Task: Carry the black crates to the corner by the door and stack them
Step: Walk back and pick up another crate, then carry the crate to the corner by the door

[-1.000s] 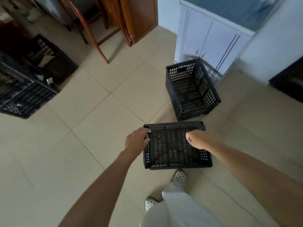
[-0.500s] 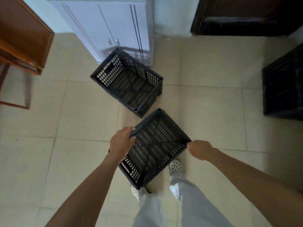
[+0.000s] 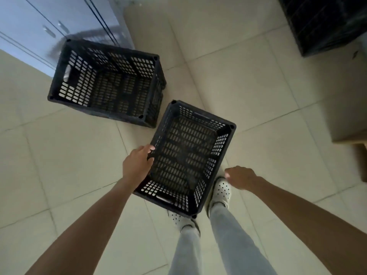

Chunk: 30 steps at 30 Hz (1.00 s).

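Black perforated plastic: near crate (image 3: 186,155) sits directly in front of the person's feet, open side up, turned at an angle to the floor tiles. Whether its base rests on the tiled floor (image 3: 59,165) or hangs just above it cannot be told from this view.

Left hand (image 3: 137,165) is on the crate's left rim; its fingers (image 3: 148,150) curl over the top edge and grip it. Right hand (image 3: 241,177) is off the crate, just beside its right wall, fingers loosely curled and holding nothing.

Second crate (image 3: 107,84) of the same type stands on the floor beyond and to the left, open side up, close to the first but apart from it. Its far side sits against a pale cabinet (image 3: 35,26).

Another dark crate-like object (image 3: 321,22) occupies the upper right corner; detail too dim to read.

White perforated clogs (image 3: 222,190) and light trousers (image 3: 234,239) show below the near crate.
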### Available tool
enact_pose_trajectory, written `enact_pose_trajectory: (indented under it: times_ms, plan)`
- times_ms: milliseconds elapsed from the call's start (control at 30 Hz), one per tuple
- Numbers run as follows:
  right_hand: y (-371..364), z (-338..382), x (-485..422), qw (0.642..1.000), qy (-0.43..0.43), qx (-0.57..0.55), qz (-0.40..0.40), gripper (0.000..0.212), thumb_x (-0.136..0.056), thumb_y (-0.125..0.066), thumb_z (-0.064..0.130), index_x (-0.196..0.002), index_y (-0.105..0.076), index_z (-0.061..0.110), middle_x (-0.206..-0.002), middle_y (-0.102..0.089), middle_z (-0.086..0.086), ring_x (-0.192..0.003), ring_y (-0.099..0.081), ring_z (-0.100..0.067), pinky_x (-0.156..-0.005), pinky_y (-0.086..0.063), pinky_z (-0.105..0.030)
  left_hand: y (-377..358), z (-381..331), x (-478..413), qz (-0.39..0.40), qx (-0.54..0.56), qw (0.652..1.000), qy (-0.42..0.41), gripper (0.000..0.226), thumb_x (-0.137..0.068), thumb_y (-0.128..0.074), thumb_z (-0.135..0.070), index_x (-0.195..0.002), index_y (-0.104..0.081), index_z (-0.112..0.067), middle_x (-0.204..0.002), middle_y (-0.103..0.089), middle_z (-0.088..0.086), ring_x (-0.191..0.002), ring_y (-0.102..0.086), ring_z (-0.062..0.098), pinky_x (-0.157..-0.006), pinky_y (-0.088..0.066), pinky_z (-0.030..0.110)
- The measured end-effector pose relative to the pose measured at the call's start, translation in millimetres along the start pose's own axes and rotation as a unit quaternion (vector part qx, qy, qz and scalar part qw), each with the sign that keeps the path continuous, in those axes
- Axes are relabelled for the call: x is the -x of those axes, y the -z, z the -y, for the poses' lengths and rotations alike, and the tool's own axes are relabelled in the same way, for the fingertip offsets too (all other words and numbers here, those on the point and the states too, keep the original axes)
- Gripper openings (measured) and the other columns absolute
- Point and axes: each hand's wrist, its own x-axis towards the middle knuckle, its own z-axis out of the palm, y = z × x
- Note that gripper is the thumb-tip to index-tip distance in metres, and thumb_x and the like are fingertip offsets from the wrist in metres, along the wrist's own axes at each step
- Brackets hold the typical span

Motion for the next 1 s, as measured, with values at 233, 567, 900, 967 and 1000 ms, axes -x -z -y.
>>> enact_pose_trajectory:
  times_ms: [233, 567, 900, 967, 1000]
  plan:
    - [-62, 11, -73, 0.973, -0.126, -0.191, -0.039, 0.04, -0.1, -0.034, 0.037, -0.133, -0.046, 0.017, -0.127, -0.058, -0.011, -0.114, -0.058, -0.031, -0.092, -0.047, -0.038, -87, 42, -56, 0.061, 0.035, 0.996, 0.047, 0.056, -0.09, -0.062, -0.024, -0.14, -0.037, -0.027, -0.134, -0.051, 0.006, -0.117, -0.055, 0.028, -0.089, -0.05, 0.048]
    - [-132, 21, -150, 0.855, -0.21, -0.46, -0.119, 0.048, -0.098, -0.039, 0.049, -0.112, -0.048, 0.004, -0.098, -0.062, -0.013, -0.085, -0.058, -0.03, -0.063, -0.044, -0.033, -181, 53, -130, -0.021, 0.166, 0.977, 0.132, 0.072, -0.084, -0.068, -0.021, -0.145, -0.03, -0.015, -0.139, -0.042, 0.016, -0.125, -0.045, 0.039, -0.101, -0.043, 0.056]
    - [-109, -2, -107, 0.857, -0.201, -0.464, -0.1, 0.057, -0.093, -0.037, 0.062, -0.071, -0.047, 0.01, -0.082, -0.063, -0.015, -0.088, -0.066, -0.034, -0.083, -0.052, -0.039, -146, 64, -163, 0.01, 0.205, 0.972, 0.113, 0.072, -0.059, -0.056, -0.068, -0.105, -0.062, -0.014, -0.097, -0.067, 0.005, -0.09, -0.066, 0.025, -0.081, -0.058, 0.049]
    - [-91, -4, -80, 0.856, -0.197, -0.468, -0.095, 0.056, -0.093, -0.038, 0.06, -0.076, -0.049, 0.008, -0.081, -0.061, -0.013, -0.087, -0.067, -0.033, -0.08, -0.051, -0.037, -114, 45, -151, 0.012, 0.199, 0.975, 0.099, 0.068, -0.062, -0.052, -0.068, -0.105, -0.063, -0.016, -0.096, -0.068, 0.004, -0.094, -0.065, 0.026, -0.084, -0.056, 0.05]
    - [-79, -5, -66, 0.855, -0.196, -0.471, -0.098, 0.054, -0.093, -0.039, 0.06, -0.083, -0.05, 0.007, -0.08, -0.062, -0.012, -0.085, -0.067, -0.031, -0.077, -0.052, -0.035, -94, 30, -140, 0.01, 0.197, 0.976, 0.091, 0.064, -0.066, -0.052, -0.067, -0.104, -0.063, -0.017, -0.097, -0.068, 0.003, -0.096, -0.064, 0.026, -0.086, -0.055, 0.051]
